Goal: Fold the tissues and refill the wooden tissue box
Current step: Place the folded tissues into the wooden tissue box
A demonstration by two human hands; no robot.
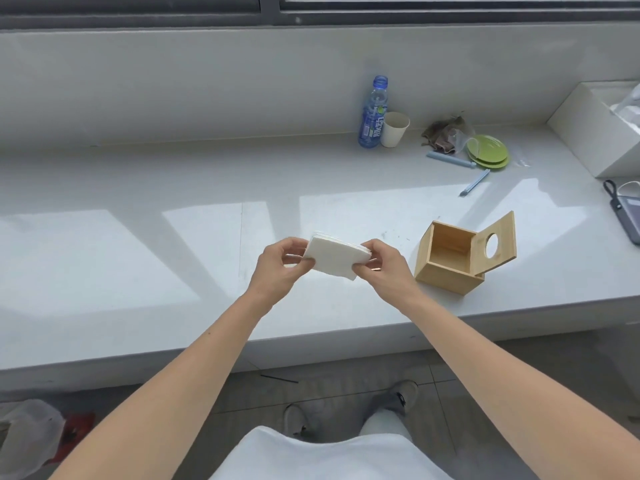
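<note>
A folded white stack of tissues is held in the air above the white counter, just in front of me. My left hand pinches its left edge and my right hand pinches its right edge. To the right of my right hand stands the wooden tissue box on the counter, open at the top and empty inside as far as I can see. Its lid, with a round hole, leans tilted against the box's right side.
At the back stand a blue bottle and a paper cup. Green plates, a crumpled cloth and two blue sticks lie right of them. A white box and a phone sit far right.
</note>
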